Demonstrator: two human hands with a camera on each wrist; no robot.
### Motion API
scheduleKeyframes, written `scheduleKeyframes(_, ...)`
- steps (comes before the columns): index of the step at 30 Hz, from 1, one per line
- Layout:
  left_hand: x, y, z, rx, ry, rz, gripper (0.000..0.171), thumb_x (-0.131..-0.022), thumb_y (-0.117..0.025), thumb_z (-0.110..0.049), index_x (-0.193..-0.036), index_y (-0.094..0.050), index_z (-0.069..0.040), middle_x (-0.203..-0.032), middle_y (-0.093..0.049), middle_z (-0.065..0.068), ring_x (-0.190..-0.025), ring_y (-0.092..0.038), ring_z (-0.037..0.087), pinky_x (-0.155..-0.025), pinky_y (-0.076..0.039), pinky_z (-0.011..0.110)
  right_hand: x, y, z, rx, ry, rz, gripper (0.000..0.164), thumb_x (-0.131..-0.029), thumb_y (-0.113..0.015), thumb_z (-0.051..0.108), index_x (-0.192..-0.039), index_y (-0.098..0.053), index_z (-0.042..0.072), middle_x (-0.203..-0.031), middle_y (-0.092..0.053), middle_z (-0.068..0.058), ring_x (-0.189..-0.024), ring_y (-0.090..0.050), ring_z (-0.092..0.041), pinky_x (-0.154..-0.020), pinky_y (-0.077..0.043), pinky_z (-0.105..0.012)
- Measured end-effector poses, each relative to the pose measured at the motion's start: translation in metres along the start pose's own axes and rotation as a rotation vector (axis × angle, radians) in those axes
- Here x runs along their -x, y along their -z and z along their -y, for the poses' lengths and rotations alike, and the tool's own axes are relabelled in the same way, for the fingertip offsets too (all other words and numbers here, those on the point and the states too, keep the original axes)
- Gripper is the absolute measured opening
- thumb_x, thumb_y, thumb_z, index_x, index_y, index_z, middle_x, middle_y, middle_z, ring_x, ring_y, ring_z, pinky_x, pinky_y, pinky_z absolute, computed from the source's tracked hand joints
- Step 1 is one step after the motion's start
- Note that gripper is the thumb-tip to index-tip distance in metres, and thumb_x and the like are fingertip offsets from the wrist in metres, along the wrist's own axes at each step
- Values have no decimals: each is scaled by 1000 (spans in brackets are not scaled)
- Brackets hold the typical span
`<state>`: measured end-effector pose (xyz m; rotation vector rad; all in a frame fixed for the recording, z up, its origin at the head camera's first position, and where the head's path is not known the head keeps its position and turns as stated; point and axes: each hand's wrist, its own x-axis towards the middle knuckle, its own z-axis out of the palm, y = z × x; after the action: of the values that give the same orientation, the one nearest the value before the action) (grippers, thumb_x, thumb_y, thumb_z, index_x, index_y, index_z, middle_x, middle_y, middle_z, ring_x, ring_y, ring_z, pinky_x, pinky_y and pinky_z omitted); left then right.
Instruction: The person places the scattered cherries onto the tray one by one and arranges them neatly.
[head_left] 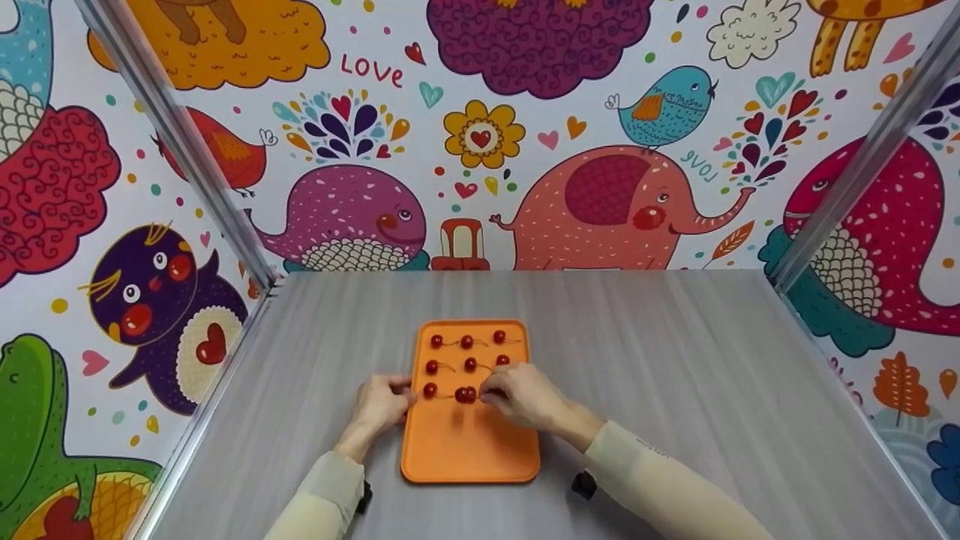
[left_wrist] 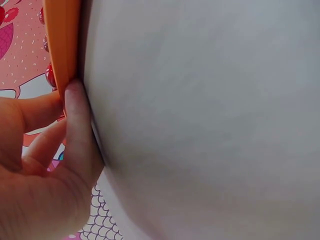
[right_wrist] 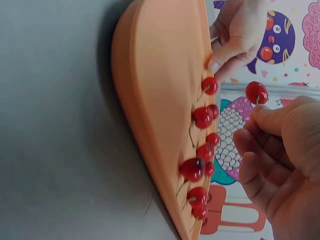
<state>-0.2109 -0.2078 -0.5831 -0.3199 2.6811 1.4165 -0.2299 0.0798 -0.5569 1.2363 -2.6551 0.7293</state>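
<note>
An orange tray (head_left: 471, 450) lies on the table with several red cherries (head_left: 436, 341) set out in rows over its far part, stems attached. My left hand (head_left: 379, 406) pinches the tray's left rim; in the left wrist view the thumb and a finger (left_wrist: 77, 107) meet around that edge. Over the tray, my right hand (head_left: 526, 396) holds one cherry (right_wrist: 257, 92) by its stem between thumb and fingertips. That cherry hangs above the tray surface and overlaps another cherry in the head view. The right hand hides part of the tray's right side there.
A grey wood-grain table (head_left: 660, 352) surrounds the tray. Metal posts (head_left: 184, 146) stand at the table's back corners. Printed cartoon walls (head_left: 480, 202) close off the back and both sides.
</note>
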Motion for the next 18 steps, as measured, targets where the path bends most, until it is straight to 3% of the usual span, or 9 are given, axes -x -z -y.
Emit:
scheduleKeyframes(6, 0, 1, 0, 10, -6, 7, 37, -99, -75, -2, -135, -79, 2, -101, -77, 11, -77, -71, 13, -65, -66, 30, -5, -9, 11, -12, -53, 47, 12, -106, -79, 16, -109, -90, 13, -103, -86, -2, -93, -80, -16, -85, -69, -32)
scheduleKeyframes(13, 0, 0, 0, 3, 3, -3, 37, -98, -76, -2, -134, -81, 1, -104, -78, 11, -78, -73, 13, -64, -67, 29, -14, -25, 24, -40, -14, 95, 13, -107, -77, 14, -107, -89, 13, -103, -85, -2, -92, -80, -14, -81, -66, -26)
scheduleKeyframes(18, -1, -2, 1, 3, 19, -1, 37, -99, -74, -1, -135, -80, 0, -104, -78, 11, -78, -72, 14, -64, -65, 28, -20, -39, 37, -9, -87, 164, 13, -108, -77, 20, -109, -89, 17, -105, -86, 3, -97, -79, -10, -87, -67, -27)
